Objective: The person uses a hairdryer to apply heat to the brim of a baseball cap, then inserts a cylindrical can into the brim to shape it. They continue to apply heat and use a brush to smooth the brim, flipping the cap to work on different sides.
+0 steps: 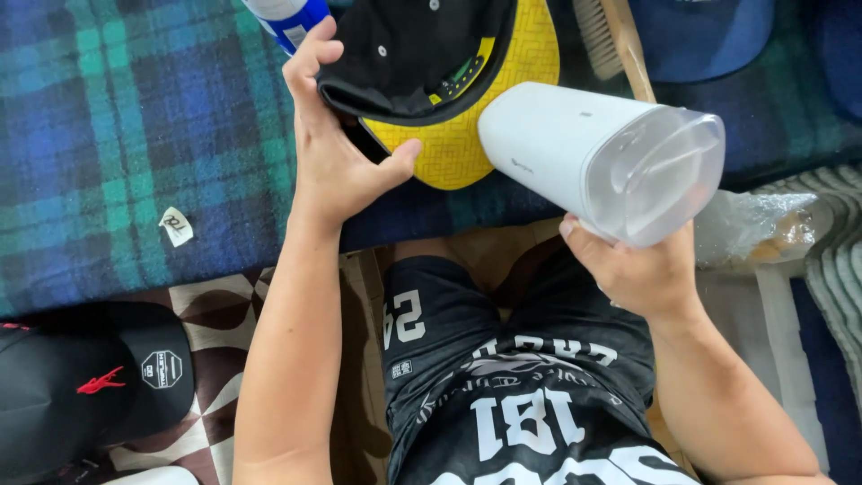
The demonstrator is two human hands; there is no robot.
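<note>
Left hand (337, 148) raised, fingers curled, thumb out, gripping. Right hand (642, 269) lower, fingers wrapped, arm bent.

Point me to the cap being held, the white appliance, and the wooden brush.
black cap with yellow underbrim (453, 144), head view, on the yellow underbrim
white handheld steamer (561, 144), head view, on its white body
wooden brush (628, 49), head view, on the handle

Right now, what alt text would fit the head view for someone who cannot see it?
Seen from above, the left hand grips a black cap with a yellow underbrim while the right hand holds a white handheld appliance with a clear end against it, over a blue-green plaid blanket. A wooden brush lies behind, and another black cap lies at lower left.
</note>
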